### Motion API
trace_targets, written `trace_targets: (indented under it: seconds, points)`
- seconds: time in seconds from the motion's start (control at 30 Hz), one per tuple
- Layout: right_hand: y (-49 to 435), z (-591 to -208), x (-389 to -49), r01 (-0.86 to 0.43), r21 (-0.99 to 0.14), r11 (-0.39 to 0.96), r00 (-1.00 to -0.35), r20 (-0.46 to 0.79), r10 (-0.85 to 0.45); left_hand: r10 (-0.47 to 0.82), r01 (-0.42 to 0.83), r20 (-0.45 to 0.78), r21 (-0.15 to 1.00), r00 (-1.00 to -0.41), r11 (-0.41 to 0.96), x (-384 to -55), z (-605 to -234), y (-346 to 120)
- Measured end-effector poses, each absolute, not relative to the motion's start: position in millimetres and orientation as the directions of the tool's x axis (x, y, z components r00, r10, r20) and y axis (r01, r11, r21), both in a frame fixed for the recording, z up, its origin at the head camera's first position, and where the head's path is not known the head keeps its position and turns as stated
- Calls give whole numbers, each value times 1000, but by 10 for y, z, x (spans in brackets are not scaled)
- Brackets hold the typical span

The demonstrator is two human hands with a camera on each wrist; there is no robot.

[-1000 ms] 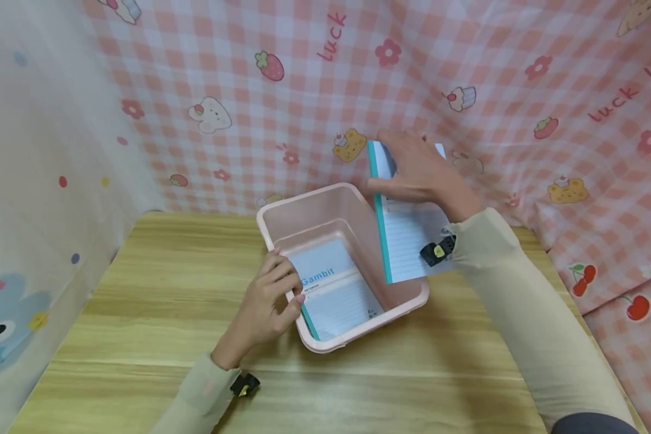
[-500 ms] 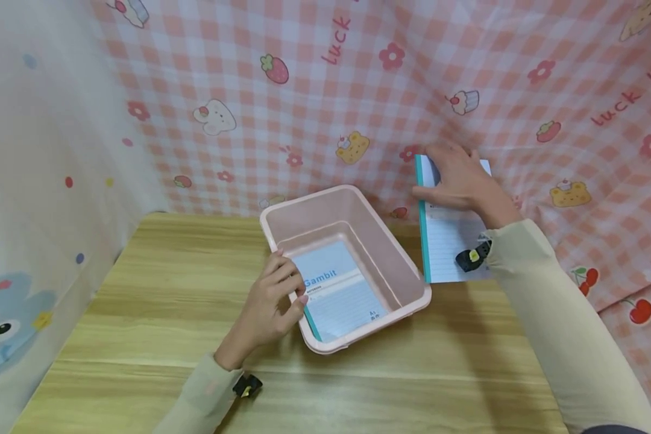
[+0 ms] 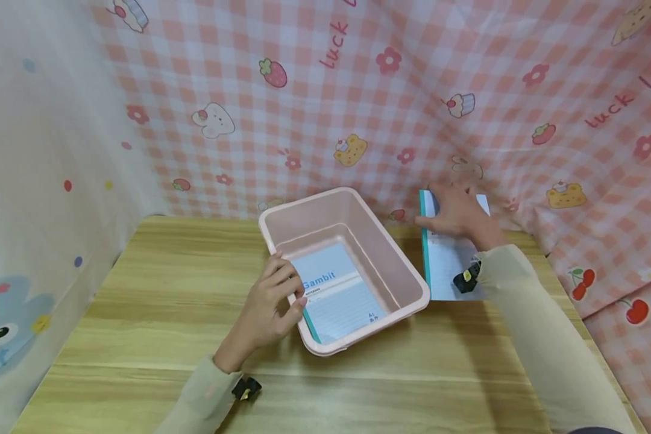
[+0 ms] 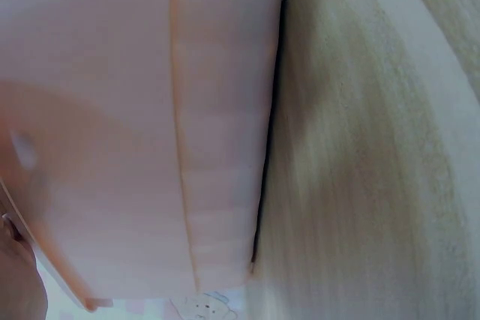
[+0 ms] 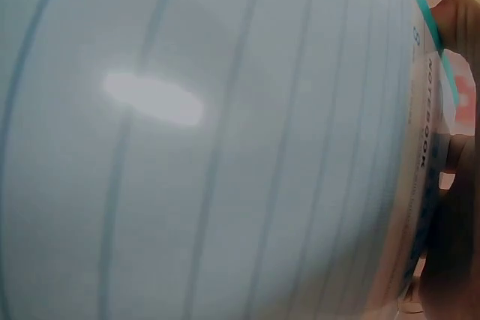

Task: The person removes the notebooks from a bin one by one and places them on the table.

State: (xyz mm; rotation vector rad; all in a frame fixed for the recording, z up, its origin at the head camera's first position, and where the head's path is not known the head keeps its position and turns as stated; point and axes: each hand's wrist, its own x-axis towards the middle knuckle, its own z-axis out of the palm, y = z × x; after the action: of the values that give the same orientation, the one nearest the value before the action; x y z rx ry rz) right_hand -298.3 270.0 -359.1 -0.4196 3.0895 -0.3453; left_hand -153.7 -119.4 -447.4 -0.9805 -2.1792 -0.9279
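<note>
A pink plastic bin (image 3: 377,250) stands on the table. My left hand (image 3: 268,304) grips its left rim, fingers curled over the edge. Inside the bin, lying flat, is a light blue notebook (image 3: 339,313) marked "Gambit" with a teal spine. To the right of the bin, my right hand (image 3: 458,214) holds a second notebook (image 3: 447,265) of the same look by its far part, thumb at the teal spine. Its lined cover (image 5: 225,155) fills most of the right wrist view. Whether it touches the table I cannot tell. The left wrist view shows the bin's outer side (image 4: 97,207).
A wooden table (image 3: 157,289) carries the bin. Behind it hangs a pink checked curtain (image 3: 304,108); a pale printed curtain (image 3: 43,138) hangs at the left. Each wrist wears a small black strap device (image 3: 246,389).
My right hand has carried the second notebook from above the bin's right side out to the right, then lowered it. My left hand stays on the rim; the bin stays put.
</note>
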Motion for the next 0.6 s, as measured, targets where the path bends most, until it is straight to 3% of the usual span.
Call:
trace_targets:
  seconds: [0.6]
  points:
    - [2830,-4354,-3168,-208,-247,946,-971,-64,-230,386,806,739,354,-553,475,-1544,-4506,-1182]
